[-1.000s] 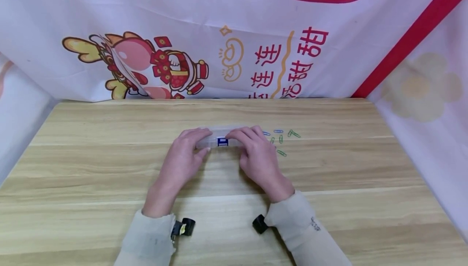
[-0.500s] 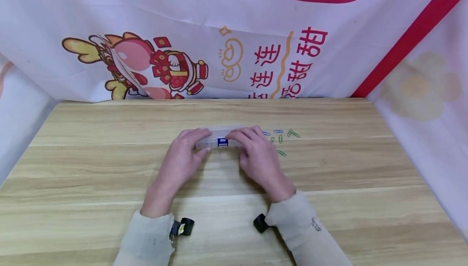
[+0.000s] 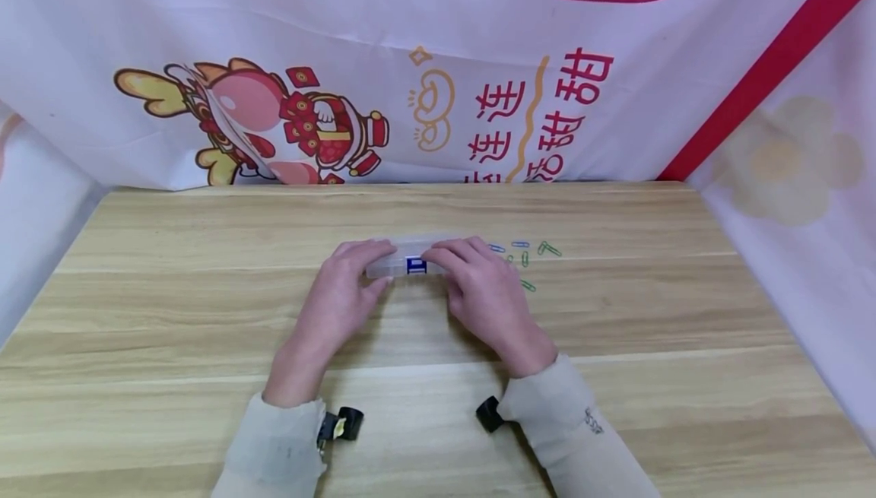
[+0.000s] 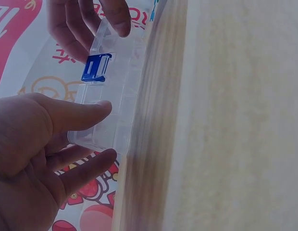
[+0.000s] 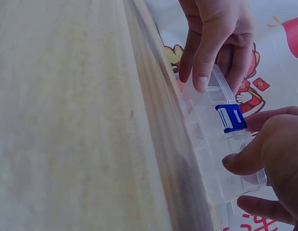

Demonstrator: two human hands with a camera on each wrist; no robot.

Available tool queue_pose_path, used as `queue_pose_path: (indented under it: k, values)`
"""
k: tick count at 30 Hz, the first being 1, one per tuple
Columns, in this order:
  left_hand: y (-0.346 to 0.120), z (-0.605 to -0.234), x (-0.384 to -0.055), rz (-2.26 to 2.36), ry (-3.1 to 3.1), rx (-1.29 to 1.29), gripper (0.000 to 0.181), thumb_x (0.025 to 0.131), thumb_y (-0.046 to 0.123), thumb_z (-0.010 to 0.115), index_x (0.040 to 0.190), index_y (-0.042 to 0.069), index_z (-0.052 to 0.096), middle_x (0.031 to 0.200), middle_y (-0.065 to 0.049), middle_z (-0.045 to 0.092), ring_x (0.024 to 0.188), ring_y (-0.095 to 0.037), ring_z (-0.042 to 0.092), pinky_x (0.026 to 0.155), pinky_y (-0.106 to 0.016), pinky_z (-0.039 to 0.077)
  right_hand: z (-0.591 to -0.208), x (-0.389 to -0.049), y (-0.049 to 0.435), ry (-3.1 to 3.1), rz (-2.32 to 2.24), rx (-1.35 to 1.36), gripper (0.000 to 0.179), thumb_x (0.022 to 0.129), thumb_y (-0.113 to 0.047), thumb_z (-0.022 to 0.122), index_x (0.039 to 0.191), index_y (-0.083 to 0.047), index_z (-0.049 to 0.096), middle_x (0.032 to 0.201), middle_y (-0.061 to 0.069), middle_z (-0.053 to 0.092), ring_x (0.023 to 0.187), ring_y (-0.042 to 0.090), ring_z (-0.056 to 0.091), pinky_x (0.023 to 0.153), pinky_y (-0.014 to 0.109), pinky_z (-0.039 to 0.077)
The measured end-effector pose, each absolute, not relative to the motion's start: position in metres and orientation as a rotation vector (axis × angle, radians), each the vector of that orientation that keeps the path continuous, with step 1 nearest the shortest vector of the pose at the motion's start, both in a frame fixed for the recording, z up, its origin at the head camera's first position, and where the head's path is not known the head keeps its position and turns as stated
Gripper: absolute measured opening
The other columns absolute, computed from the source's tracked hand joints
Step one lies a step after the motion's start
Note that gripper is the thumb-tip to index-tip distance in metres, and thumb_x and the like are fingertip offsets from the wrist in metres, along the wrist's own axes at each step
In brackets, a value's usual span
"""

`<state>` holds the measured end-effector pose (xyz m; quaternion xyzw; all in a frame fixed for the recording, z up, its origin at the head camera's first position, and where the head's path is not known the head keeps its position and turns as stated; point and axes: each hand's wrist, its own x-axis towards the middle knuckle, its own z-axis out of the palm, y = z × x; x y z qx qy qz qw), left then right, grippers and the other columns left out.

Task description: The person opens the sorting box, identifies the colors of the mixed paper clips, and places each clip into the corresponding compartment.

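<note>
A clear plastic compartment box (image 3: 411, 245) with a blue latch (image 3: 416, 264) at the middle of its near side is on the table, between both hands. My left hand (image 3: 341, 293) grips its left end; in the left wrist view the thumb presses on the box's (image 4: 121, 94) clear face, fingers behind and below. My right hand (image 3: 487, 293) grips the right end, its index fingertip beside the latch. The right wrist view shows the right thumb against the box (image 5: 209, 144). Divider walls show through the plastic. The box's far side is partly hidden by fingers.
Several loose paper clips, green (image 3: 525, 258) and blue (image 3: 520, 244), lie just right of the right hand, some partly covered by it. Behind the wooden table (image 3: 205, 255) hangs a printed white and red cloth (image 3: 328, 19). Another cloth (image 3: 787, 255) borders the right side.
The right hand and wrist have shifted very slightly to the right, covering a bit more of one green paper clip. The left hand and the box stay in place.
</note>
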<state>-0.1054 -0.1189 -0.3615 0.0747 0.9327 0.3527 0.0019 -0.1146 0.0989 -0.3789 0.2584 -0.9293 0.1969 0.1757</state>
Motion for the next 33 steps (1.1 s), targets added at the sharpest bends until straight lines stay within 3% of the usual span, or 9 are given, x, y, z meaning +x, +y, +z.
queue_pose_path:
  k: [19, 33]
  values:
    - [-0.1176, -0.3617, -0.1057, 1.097, 2.926, 0.244, 0.049, 0.1, 0.006, 0.075, 0.148, 0.011, 0.065, 0.157, -0.013, 0.06, 0.149, -0.035, 0.054, 0.126, -0.054, 0.047, -0.3799, -0.1165, 0.0997, -2.6, 0.524, 0.766, 0.037, 0.092, -0.008, 0.085, 0.126, -0.021, 0.077, 0.133, 0.001, 0.076, 0.127, 0.023, 0.072, 0.106, 0.043, 0.064]
    - [-0.1175, -0.3635, -0.1067, 1.099, 2.935, 0.291, 0.049, 0.098, 0.003, 0.076, 0.145, 0.01, 0.067, 0.156, -0.014, 0.061, 0.148, -0.036, 0.054, 0.127, -0.055, 0.045, -0.384, -0.1177, 0.0993, -2.57, 0.714, 0.678, 0.036, 0.091, 0.003, 0.079, 0.117, -0.023, 0.082, 0.124, -0.002, 0.08, 0.115, 0.02, 0.077, 0.101, 0.04, 0.066]
